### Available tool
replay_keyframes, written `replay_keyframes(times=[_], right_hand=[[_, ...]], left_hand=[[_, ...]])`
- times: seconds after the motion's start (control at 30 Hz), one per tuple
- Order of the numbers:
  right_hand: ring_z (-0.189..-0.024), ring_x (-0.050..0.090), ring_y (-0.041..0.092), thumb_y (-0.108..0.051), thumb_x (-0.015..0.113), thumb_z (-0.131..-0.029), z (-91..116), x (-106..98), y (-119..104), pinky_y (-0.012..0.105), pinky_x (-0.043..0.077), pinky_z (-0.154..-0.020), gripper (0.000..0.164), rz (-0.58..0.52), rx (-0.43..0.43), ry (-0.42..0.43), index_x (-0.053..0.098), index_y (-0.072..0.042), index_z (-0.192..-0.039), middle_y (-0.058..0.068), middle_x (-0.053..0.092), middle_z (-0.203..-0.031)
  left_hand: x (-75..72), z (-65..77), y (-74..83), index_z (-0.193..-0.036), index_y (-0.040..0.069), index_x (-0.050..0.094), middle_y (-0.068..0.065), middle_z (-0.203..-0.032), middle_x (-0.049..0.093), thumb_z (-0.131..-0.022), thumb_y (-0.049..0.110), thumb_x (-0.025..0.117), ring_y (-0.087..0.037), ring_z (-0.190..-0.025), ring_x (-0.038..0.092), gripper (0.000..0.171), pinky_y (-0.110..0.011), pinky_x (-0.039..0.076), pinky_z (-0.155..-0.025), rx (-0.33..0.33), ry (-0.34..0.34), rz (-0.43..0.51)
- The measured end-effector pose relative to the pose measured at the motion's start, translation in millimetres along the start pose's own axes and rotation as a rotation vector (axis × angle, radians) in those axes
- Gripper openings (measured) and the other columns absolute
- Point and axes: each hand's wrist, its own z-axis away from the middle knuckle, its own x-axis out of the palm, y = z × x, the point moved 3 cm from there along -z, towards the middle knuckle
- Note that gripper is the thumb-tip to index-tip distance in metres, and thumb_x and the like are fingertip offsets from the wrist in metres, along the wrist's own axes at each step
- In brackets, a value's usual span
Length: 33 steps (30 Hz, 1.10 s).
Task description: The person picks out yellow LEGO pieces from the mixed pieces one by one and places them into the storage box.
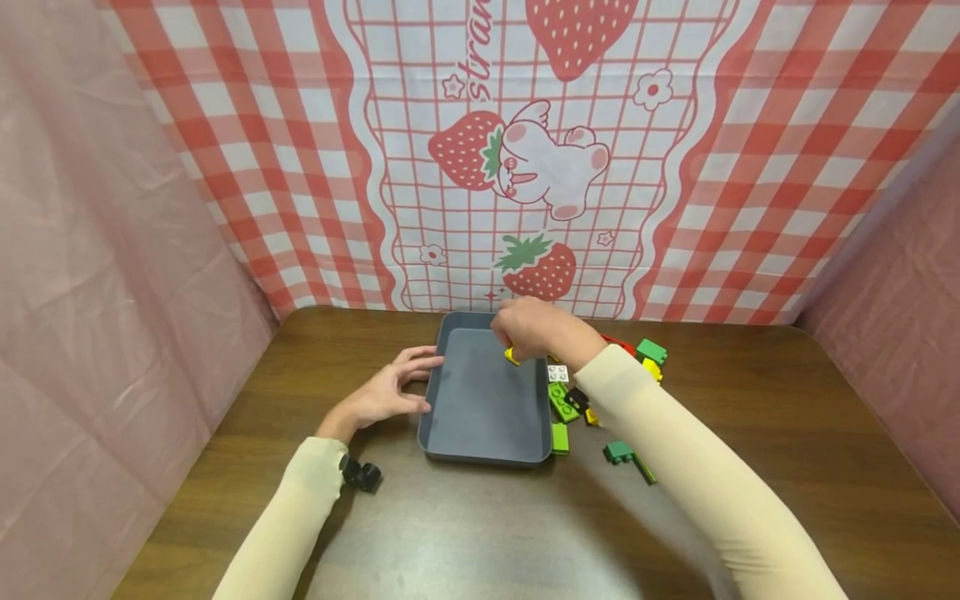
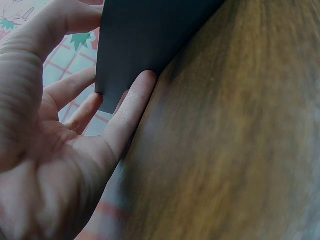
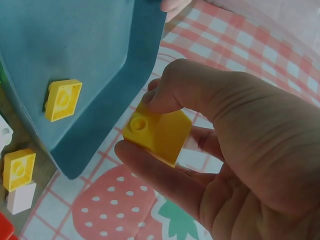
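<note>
Between thumb and fingers, my right hand (image 1: 531, 327) pinches a yellow toy brick (image 3: 157, 132) with a sloped side and one stud showing. This hand is over the far right part of a grey tray (image 1: 487, 417). Another yellow brick (image 3: 64, 100) lies inside the tray, hollow side showing, in the right wrist view. My left hand (image 1: 384, 390) is at the tray's left side, fingers spread and extended. In the left wrist view its fingertips (image 2: 146, 80) touch the tray's dark outer wall (image 2: 135, 45).
Loose bricks lie right of the tray: a white one (image 1: 557, 373), light green ones (image 1: 562, 402), a black piece (image 1: 576, 400), dark green ones (image 1: 651, 351) and red pieces partly behind the right arm. A checked strawberry cloth (image 1: 300, 167) hangs behind the wooden table (image 1: 360, 550).
</note>
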Motion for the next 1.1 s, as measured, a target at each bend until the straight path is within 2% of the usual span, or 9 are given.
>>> replay_keyframes(times=[0.1,0.33,0.47,0.73,0.9,1.0,1.1], right_hand=[[-0.094,0.068,0.024,-0.008,0.086,-0.097,-0.9,-0.8,0.1,0.04,0.063,-0.088,0.007,-0.01,-0.016,-0.019,0.084,-0.008,-0.104,0.011,0.073,-0.115],[-0.096,0.068,0.025,-0.01,0.089,-0.094,-2.6,0.0,-1.8,0.041,0.063,-0.088,0.01,-0.014,-0.028,-0.049,0.08,-0.014,-0.095,0.01,0.072,-0.117],[-0.095,0.067,0.025,-0.007,0.089,-0.093,-2.4,1.1,-3.5,0.042,0.062,-0.087,0.012,-0.021,-0.051,-0.046,0.079,-0.013,-0.093,0.01,0.072,-0.116],[-0.091,0.064,0.021,-0.001,0.085,-0.092,-4.6,10.4,-5.4,0.037,0.059,-0.083,0.015,-0.031,-0.061,-0.058,0.077,-0.013,-0.09,0.009,0.073,-0.114],[-0.092,0.063,0.021,-0.001,0.083,-0.094,-5.5,15.1,-9.1,0.036,0.057,-0.082,0.017,-0.045,-0.063,-0.112,0.076,-0.014,-0.087,0.007,0.071,-0.111],[-0.094,0.063,0.024,-0.003,0.085,-0.094,-12.9,26.8,-6.9,0.039,0.057,-0.084,0.018,-0.044,-0.061,-0.13,0.074,-0.015,-0.086,0.008,0.07,-0.111],[-0.092,0.063,0.022,-0.01,0.089,-0.092,-39.5,59.8,14.4,0.046,0.057,-0.082,0.021,-0.05,-0.073,-0.136,0.073,-0.022,-0.084,0.003,0.07,-0.107]], left_hand=[[-0.2,0.1,0.3,-0.17,-0.006,0.043,-0.02,-0.186,0.016,-0.097,-0.007,0.077,-0.059,-0.163,0.033,0.08,-0.027,0.059,-0.106,0.002,0.001,-0.002],[0.0,0.4,0.2,-0.17,-0.005,0.043,-0.019,-0.186,0.017,-0.098,-0.007,0.077,-0.059,-0.163,0.034,0.08,-0.028,0.059,-0.107,0.001,0.002,-0.002],[0.1,0.6,-0.1,-0.17,-0.005,0.043,-0.019,-0.186,0.017,-0.098,-0.006,0.077,-0.059,-0.163,0.034,0.08,-0.027,0.059,-0.106,0.001,0.002,-0.003],[0.0,0.3,0.5,-0.17,-0.004,0.043,-0.019,-0.186,0.017,-0.097,-0.005,0.078,-0.058,-0.163,0.033,0.08,-0.035,0.059,-0.11,-0.003,0.002,-0.008],[0.1,0.2,0.4,-0.17,-0.005,0.043,-0.019,-0.185,0.017,-0.097,-0.006,0.078,-0.059,-0.163,0.033,0.081,-0.03,0.059,-0.108,0.001,0.002,-0.007],[0.0,0.3,0.6,-0.17,-0.006,0.043,-0.02,-0.185,0.017,-0.097,-0.007,0.078,-0.059,-0.162,0.033,0.081,-0.025,0.058,-0.105,0.007,0.002,-0.006],[0.0,0.4,1.2,-0.17,-0.006,0.043,-0.02,-0.185,0.016,-0.097,-0.007,0.078,-0.06,-0.162,0.033,0.081,-0.023,0.058,-0.104,0.01,0.001,-0.008]])
